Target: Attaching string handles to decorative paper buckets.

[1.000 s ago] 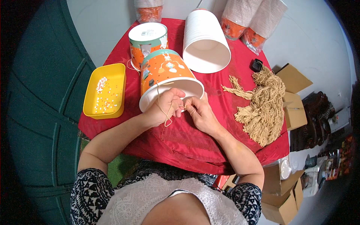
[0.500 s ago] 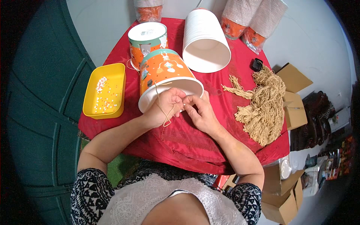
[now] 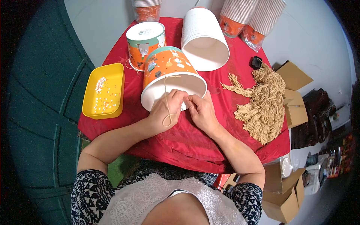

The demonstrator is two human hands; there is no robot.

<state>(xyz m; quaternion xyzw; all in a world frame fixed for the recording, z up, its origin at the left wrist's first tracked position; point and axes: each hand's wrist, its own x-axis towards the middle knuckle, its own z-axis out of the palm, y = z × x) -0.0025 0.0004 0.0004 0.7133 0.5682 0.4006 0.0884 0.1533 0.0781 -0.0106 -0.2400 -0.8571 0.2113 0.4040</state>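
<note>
An orange paper bucket [image 3: 172, 62] with a green band and cartoon figures lies on its side, its white mouth toward me. Tan string [image 3: 165, 90] runs from a spot on its upper rim and trails in a loop over the back of my left hand [image 3: 168, 108]. At the lower rim my left fingers are closed, their tips meeting those of my right hand [image 3: 202, 112]. My right thumb and forefinger are pinched together there. What sits between the fingertips is too small and covered to make out.
A second orange bucket [image 3: 145, 32] stands upside down behind. Nested white buckets [image 3: 206, 33] lie beside it. On the left is a yellow tray [image 3: 122, 90] with small white and orange pieces. A tan string bundle [image 3: 264, 105] lies right on the red cloth [image 3: 210, 150], near a black object [image 3: 256, 62].
The bucket has turned and shifted slightly right, showing more of its mouth. My left hand has rolled so its back faces up, with the string loop now lying over it.
</note>
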